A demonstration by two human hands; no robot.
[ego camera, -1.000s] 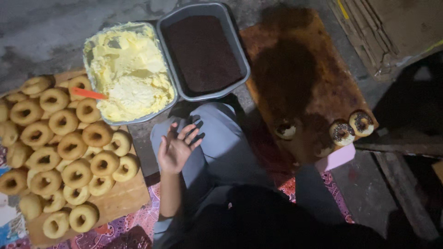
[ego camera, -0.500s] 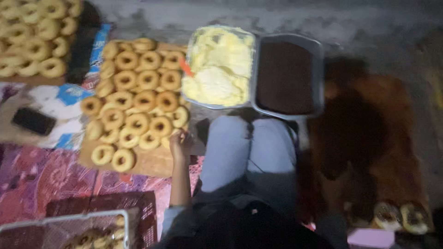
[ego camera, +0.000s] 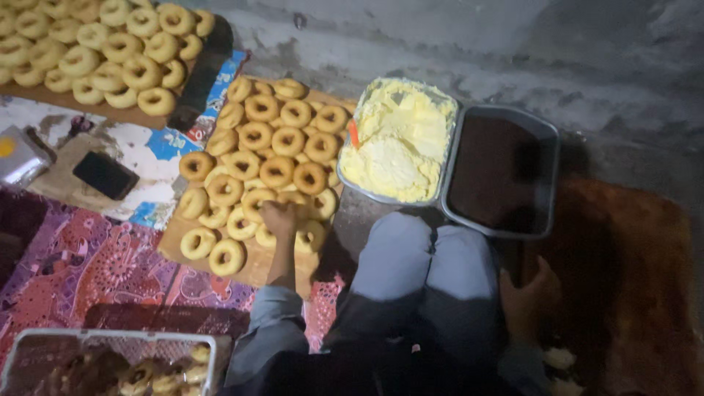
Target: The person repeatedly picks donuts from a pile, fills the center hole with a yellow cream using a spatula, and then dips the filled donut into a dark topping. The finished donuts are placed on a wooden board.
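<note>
- I take the wooden board of plain ring doughnuts in front of my knees as the landmark; it lies flat on the floor, packed with rows of rings.
- Beyond the board's far-left corner, a second board carries another crowd of doughnuts.
- Well right of the board, past both trays, a dark brown slab lies on the floor.
- Just right of the board sits a metal tray of pale yellow cream, and touching that tray's right side is a metal tray of dark chocolate.
- At the board's near-left, a white wire basket holds some finished doughnuts.
- Left of the board, a black phone lies on a patterned mat.
- My left hand is on the board's near edge, fingers curled down over a doughnut in the front rows; I cannot tell whether it actually grips it.
- My right hand rests beside my right knee, well right of the board, loosely curled; whether it holds anything I cannot tell.
</note>
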